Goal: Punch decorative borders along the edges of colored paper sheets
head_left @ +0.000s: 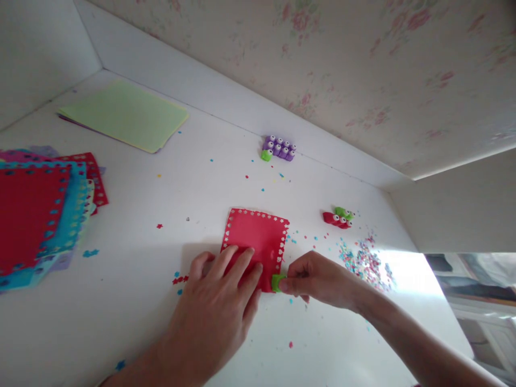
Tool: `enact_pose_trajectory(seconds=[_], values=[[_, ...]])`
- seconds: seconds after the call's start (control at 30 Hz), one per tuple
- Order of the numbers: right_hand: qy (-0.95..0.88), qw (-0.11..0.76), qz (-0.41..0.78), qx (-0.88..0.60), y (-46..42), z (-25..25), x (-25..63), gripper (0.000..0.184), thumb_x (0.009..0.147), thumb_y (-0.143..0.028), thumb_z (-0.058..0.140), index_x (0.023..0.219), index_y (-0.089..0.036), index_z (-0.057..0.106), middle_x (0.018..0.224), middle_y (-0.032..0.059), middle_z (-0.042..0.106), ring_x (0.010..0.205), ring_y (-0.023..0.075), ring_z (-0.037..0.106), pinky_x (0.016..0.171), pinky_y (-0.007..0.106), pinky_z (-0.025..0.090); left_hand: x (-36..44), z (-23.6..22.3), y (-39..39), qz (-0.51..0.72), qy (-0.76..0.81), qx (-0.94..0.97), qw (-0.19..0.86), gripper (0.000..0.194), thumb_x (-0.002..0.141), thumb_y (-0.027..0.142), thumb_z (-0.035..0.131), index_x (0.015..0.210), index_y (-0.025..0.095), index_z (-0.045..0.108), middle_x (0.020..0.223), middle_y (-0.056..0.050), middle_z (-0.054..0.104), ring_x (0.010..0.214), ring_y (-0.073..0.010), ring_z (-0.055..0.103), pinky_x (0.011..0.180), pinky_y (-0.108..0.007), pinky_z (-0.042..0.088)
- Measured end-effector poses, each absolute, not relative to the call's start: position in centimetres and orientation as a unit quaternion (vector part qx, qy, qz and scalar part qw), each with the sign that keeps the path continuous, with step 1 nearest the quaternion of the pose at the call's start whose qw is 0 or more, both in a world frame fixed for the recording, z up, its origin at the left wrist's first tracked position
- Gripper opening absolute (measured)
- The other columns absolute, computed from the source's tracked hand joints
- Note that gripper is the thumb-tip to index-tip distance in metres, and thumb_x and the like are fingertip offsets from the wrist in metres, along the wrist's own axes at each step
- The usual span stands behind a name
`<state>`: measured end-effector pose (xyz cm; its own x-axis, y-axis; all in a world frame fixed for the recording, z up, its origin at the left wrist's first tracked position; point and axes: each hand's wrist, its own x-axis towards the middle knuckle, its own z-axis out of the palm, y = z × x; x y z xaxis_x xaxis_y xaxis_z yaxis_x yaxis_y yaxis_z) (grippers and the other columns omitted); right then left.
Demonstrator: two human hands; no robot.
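Observation:
A red sheet of paper (258,228) lies in front of me, with small shapes cut out along its top, right and part of its left edge. Fingers spread, my left hand (226,293) rests flat on the lower left of the sheet. My right hand (312,279) pinches a small green craft punch (276,282) at the sheet's lower right corner. Whether the punch is pressed down cannot be seen. Part of the sheet's lower left is hidden beneath my left hand.
Punched red and blue sheets (30,215) are stacked at left, and light green paper (124,115) lies behind them. Purple punches (279,148) with a green one stand near the wall, and red and green punches (338,219) at right. Confetti (366,263) is heaped at right.

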<state>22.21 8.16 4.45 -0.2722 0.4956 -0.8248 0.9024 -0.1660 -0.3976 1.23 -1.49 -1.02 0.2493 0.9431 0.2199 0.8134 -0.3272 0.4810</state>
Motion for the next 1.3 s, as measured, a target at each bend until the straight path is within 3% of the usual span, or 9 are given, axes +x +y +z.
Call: enact_pose_trajectory(seconds=[0.27,0.37,0.57,0.73,0.93,1.0,1.13,1.3], values=[[0.649,0.222,-0.442,0.578,8.5,5.6,20.7,0.037,0.075,-0.042,0.065,0.049,-0.018,0.052,0.045,-0.0053,0.037,0.043,0.0071,0.032,0.042,0.025,0.021,1.9,-0.5,-1.8,0.299,0.529,0.781,0.143,0.034,0.092,0.032,0.056,0.126,0.029,0.06,0.128,-0.004,0.064,0.119,-0.0287,0.052,0.103,-0.054,0.027],[0.666,0.199,-0.433,0.574,8.1,5.5,20.8,0.03,0.073,-0.033,0.062,0.049,-0.017,0.052,0.045,-0.0052,0.037,0.044,0.0072,0.033,0.042,0.024,0.023,2.8,-0.5,-1.9,0.318,0.481,0.801,0.162,0.039,0.095,0.032,0.054,0.133,0.031,0.054,0.133,-0.001,0.062,0.126,-0.0264,0.049,0.109,-0.054,0.021],[0.643,0.166,-0.47,0.582,7.6,5.5,20.6,0.014,0.067,-0.023,0.058,0.054,-0.018,0.059,0.047,-0.0047,0.046,0.046,0.0084,0.041,0.044,0.022,0.03,3.7,-0.6,-1.7,0.326,0.452,0.81,0.185,0.039,0.094,0.025,0.056,0.132,0.03,0.056,0.129,0.001,0.065,0.128,-0.0238,0.049,0.115,-0.052,0.017],[0.637,0.153,-0.488,0.578,7.7,5.7,20.7,0.017,0.068,-0.023,0.06,0.053,-0.018,0.058,0.046,-0.005,0.048,0.043,0.0078,0.042,0.043,0.022,0.032,3.2,0.0,-1.6,0.311,0.448,0.821,0.168,0.037,0.095,0.028,0.052,0.133,0.032,0.055,0.128,0.001,0.065,0.127,-0.0231,0.05,0.112,-0.052,0.022],[0.643,0.136,-0.534,0.531,7.5,6.3,21.7,0.031,0.071,-0.045,0.072,0.06,-0.018,0.061,0.056,-0.0025,0.058,0.048,0.0087,0.051,0.049,0.023,0.042,1.7,-0.2,-1.3,0.268,0.463,0.837,0.113,0.038,0.093,0.023,0.053,0.131,0.022,0.056,0.129,-0.006,0.064,0.119,-0.0254,0.055,0.108,-0.049,0.031],[0.658,0.152,-0.52,0.523,7.3,6.6,22.0,0.034,0.069,-0.048,0.075,0.062,-0.018,0.062,0.056,-0.0021,0.059,0.049,0.0094,0.052,0.05,0.023,0.042,1.3,-0.2,-1.3,0.265,0.475,0.833,0.1,0.035,0.092,0.025,0.054,0.126,0.02,0.06,0.127,-0.007,0.065,0.118,-0.0261,0.055,0.106,-0.047,0.033],[0.69,0.171,-0.473,0.521,6.8,7.4,23.2,0.023,0.072,-0.041,0.074,0.069,-0.019,0.067,0.06,-0.0012,0.063,0.054,0.0103,0.055,0.05,0.022,0.04,1.1,-0.2,-1.4,0.251,0.489,0.831,0.089,0.028,0.093,0.027,0.054,0.118,0.021,0.065,0.126,-0.006,0.066,0.117,-0.0264,0.056,0.102,-0.047,0.036],[0.746,0.105,-0.371,0.542,5.5,8.2,24.6,0.02,0.08,-0.04,0.068,0.089,-0.023,0.073,0.079,0.002,0.072,0.066,0.0141,0.062,0.058,0.024,0.043,1.1,0.0,-1.4,0.232,0.5,0.831,0.084,0.026,0.094,0.028,0.052,0.116,0.023,0.065,0.128,-0.005,0.064,0.116,-0.0271,0.055,0.095,-0.047,0.038]])
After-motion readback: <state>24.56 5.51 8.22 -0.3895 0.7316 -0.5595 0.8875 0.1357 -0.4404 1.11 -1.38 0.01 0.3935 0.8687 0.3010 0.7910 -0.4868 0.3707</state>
